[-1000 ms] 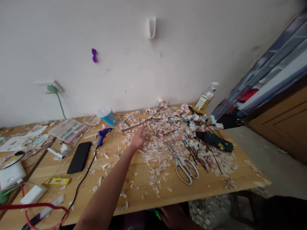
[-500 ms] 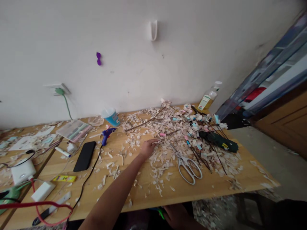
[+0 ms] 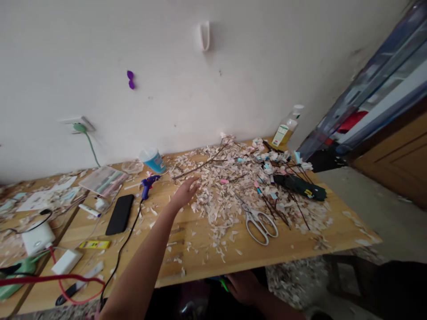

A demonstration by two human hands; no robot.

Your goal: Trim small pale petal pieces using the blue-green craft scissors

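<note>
At the far left of a cluttered wooden table (image 3: 293, 255), a white charger box (image 3: 36, 237) sits among red and green cables, with a black phone (image 3: 119, 214) lying face down further in. A purple glue gun (image 3: 147, 184) rests beside it, its black cord trailing toward the near edge, and a blue cup (image 3: 153, 160) stands against the wall. The person's left hand (image 3: 184, 192) stretches out flat over the tabletop, fingers extended and loosely together, holding nothing, its tips at the edge of a wide heap of pale paper scraps (image 3: 227, 195). White-handled scissors (image 3: 257, 218) lie on the scraps just right of the hand. Thin dark twigs (image 3: 283, 178) and a dark green tool (image 3: 299, 187) crowd the heap's far right, near a yellow bottle (image 3: 286, 127). Below the table edge, the right hand (image 3: 244, 286) sits low in shadow; whether it grips anything cannot be told.
</note>
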